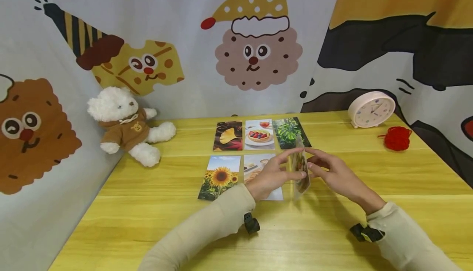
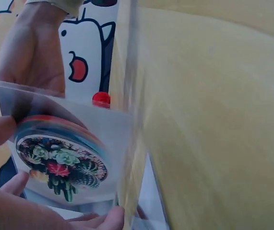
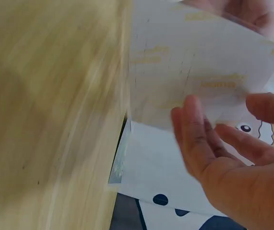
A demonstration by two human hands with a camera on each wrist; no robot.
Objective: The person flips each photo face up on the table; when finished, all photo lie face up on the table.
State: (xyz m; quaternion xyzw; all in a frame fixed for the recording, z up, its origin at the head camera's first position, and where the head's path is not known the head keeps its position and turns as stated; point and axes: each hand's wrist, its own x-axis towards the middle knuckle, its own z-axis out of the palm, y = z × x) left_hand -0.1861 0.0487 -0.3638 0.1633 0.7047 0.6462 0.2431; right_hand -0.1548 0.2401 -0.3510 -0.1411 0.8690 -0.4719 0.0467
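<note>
Photo card held upright between both hands over the desk

The left hand (image 1: 271,176) and right hand (image 1: 334,174) pinched a succulent photo card (image 1: 301,168), fingers clamped on its edges, above the yellow desk (image 1: 332,238). Five photos (image 1: 242,156) already lay in two rows; judging by the gap, this card was not yet placed.

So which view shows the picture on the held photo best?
The left wrist view: the photo faces it, showing a bowl of succulents. The head view sees the card nearly edge-on between both hands; the right wrist view shows only its white back.
</note>
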